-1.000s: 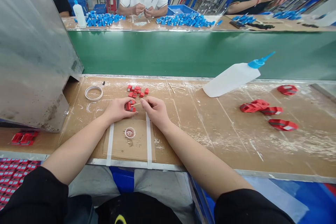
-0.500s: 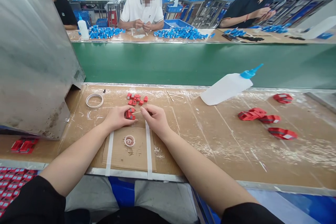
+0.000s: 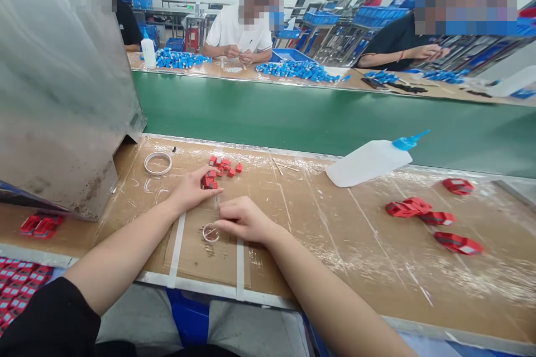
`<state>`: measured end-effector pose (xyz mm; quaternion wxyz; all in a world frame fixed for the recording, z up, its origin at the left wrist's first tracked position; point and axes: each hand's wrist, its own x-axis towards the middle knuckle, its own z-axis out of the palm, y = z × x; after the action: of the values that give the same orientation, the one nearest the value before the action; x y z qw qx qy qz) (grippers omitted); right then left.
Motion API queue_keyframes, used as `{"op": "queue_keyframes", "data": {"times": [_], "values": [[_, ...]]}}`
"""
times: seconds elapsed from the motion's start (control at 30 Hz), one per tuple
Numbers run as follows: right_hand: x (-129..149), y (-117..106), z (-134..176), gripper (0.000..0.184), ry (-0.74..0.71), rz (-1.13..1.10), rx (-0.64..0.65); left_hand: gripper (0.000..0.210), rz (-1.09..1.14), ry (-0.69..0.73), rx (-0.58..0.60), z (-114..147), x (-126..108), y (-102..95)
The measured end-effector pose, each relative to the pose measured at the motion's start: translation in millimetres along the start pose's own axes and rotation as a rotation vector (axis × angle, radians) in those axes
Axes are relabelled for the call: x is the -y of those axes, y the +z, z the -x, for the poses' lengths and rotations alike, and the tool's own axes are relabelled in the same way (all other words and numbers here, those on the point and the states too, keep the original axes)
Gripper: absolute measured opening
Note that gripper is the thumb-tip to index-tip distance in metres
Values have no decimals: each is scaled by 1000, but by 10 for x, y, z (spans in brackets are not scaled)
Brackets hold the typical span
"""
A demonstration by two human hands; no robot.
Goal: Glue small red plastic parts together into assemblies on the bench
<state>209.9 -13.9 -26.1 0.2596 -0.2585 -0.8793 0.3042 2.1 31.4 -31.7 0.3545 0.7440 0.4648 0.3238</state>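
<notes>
Nearest on counter (image 3: 335,245): right hand (image 3: 245,220) pinched narrow on thin stick, tip dipped in small clear dish (image 3: 210,232) on taped card; stick mostly hidden. Just beyond, left hand (image 3: 193,189) closed around small red plastic part (image 3: 208,181) resting on counter. Part looks light, rigid, smooth; best held by flat sides. Farther: loose red pieces (image 3: 225,165), tape ring (image 3: 158,163), tipped squeeze bottle (image 3: 371,159)

A brown bench (image 3: 377,268) covered in shiny clear film runs across the near side. Beyond it lies a long green conveyor belt (image 3: 318,117), then a far bench (image 3: 460,92). A grey metal housing (image 3: 62,95) stands at left. Blue crates (image 3: 377,14) on racks fill the bright far room.
</notes>
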Motion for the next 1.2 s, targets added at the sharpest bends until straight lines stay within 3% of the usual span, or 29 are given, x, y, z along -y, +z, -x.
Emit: {"op": "queue_keyframes", "data": {"times": [0.07, 0.17, 0.27, 0.4, 0.6, 0.77, 0.87, 1.03, 1.2], "values": [[-110, -55, -15, 49, 173, 70, -181, 50, 16, -19, -41, -6, 7, 11], [-290, -131, -56, 26, 491, 253, -422, 47, 43, -25, -59, -10, 7, 22], [-397, -144, -100, 35, 598, 371, -377, 48, 45, -31, -58, -7, 11, 29], [-386, -114, -115, 25, 628, 490, -278, 52, 55, -29, -58, 3, 33, 35], [-366, -110, -71, 18, 565, 561, -267, 66, 182, 96, -94, 32, 20, 11], [-392, -100, -38, 35, 379, 400, -494, 67, 103, 59, -103, 37, 42, 19], [-327, -94, -35, 30, 202, 390, -565, 60, 5, 18, -61, 36, 66, 41], [-243, -64, -48, 31, 12, 392, -523, 57, -117, 12, 37, 40, 62, 59], [-280, -22, -49, 32, -26, 362, -432, 50, -168, 20, 60, 37, 34, 47]]}}
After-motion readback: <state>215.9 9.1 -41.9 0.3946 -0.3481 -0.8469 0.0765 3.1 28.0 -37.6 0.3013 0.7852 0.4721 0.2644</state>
